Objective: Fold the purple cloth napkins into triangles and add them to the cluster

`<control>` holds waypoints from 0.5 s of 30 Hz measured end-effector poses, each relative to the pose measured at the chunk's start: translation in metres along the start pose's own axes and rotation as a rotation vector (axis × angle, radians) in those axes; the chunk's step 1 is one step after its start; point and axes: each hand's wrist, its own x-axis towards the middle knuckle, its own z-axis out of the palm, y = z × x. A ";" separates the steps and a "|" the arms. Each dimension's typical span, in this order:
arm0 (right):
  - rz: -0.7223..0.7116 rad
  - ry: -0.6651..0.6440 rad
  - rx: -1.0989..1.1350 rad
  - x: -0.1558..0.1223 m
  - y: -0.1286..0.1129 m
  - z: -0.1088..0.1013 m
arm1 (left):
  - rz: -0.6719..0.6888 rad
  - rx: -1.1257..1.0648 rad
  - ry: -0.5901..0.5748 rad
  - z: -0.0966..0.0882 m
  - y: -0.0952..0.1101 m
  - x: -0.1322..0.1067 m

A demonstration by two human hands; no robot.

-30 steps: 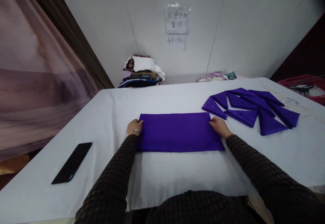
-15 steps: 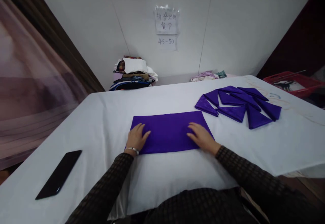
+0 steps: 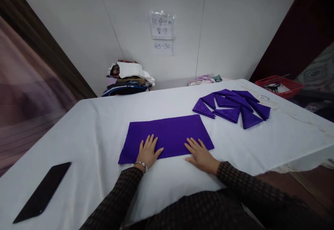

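A purple cloth napkin (image 3: 169, 131), folded into a long rectangle, lies flat on the white-covered table (image 3: 104, 125) in front of me. My left hand (image 3: 148, 151) rests palm down on its near edge, left of the middle, with fingers spread. Near the right end, my right hand (image 3: 200, 153) lies on the same edge, fingers stretched over the cloth and thumb on the white cover. To the right, farther back, several purple napkins folded into triangles (image 3: 227, 115) lie in an overlapping group.
A black phone-like slab (image 3: 43, 191) lies at the front left. Against the wall stands a stack of folded clothes (image 3: 127, 78), with a smaller cloth pile (image 3: 205, 79) to its right. A red basket (image 3: 284, 89) is at the far right. Handwritten paper signs (image 3: 162, 30) hang on the wall.
Both hands have slid toward the near edge of the napkin and their fingers are flatter and more spread. The whole view has shifted slightly.
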 end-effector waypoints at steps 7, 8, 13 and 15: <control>0.255 0.103 -0.079 -0.066 0.079 -0.022 | -0.065 -0.136 0.043 -0.011 -0.014 0.008; 0.274 0.130 -0.059 -0.069 0.084 -0.026 | -0.104 -0.146 0.097 -0.016 -0.023 0.009; 0.425 0.182 0.056 -0.057 0.079 -0.041 | -0.463 0.005 0.219 -0.043 -0.075 0.007; 0.463 0.144 0.039 -0.045 0.071 -0.044 | -0.539 0.052 0.145 -0.047 -0.085 0.003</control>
